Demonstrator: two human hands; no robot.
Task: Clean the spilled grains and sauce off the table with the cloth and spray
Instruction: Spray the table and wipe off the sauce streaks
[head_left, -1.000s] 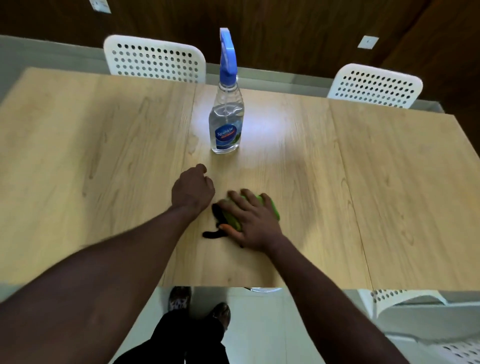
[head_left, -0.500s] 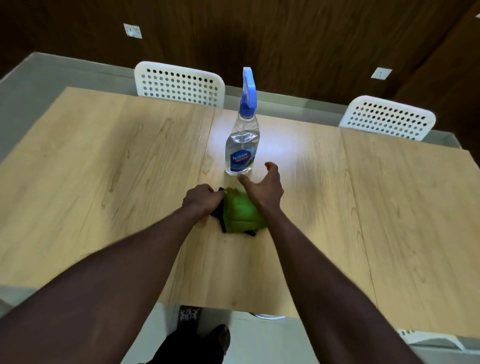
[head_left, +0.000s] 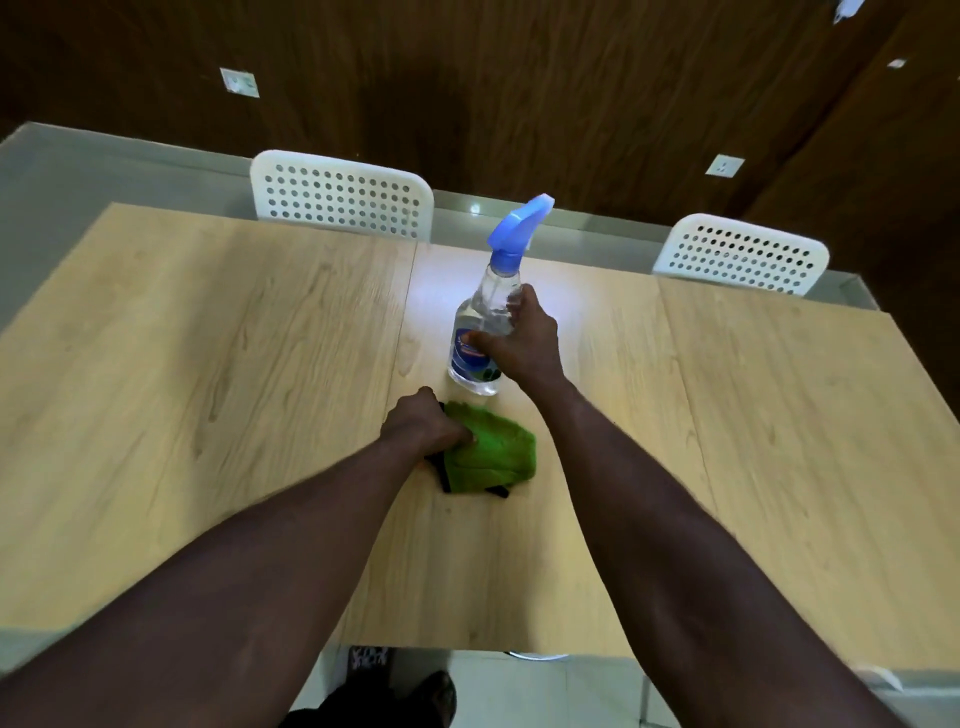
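Half a second ago the right hand (head_left: 524, 345) is spread open just short of the spray bottle (head_left: 493, 296), which stands upright. Now the fingers and thumb are wrapped round the bottle's clear body, the thumb lying across the blue label. The bottle leans, its blue trigger head tipped toward the upper right, while its base sits at or just above the tabletop (head_left: 208, 364); whether it has left the wood cannot be told. The left hand (head_left: 423, 426) is in the same place as before, at the left edge of the green cloth (head_left: 493, 457), its fingers curled and gripping the fabric there. The cloth lies crumpled on the middle panel of the tabletop, with a dark border showing at its left and lower edges. It sits just in front of the bottle's base and under the right forearm, which crosses above its right side. The bottle is beyond the cloth, near it but apart from it. Counted, there is one spray bottle, one cloth and two hands, each holding one thing. At the far edge of the tabletop stand two white perforated chairs, the left chair (head_left: 343, 195) and the right chair (head_left: 743, 254).
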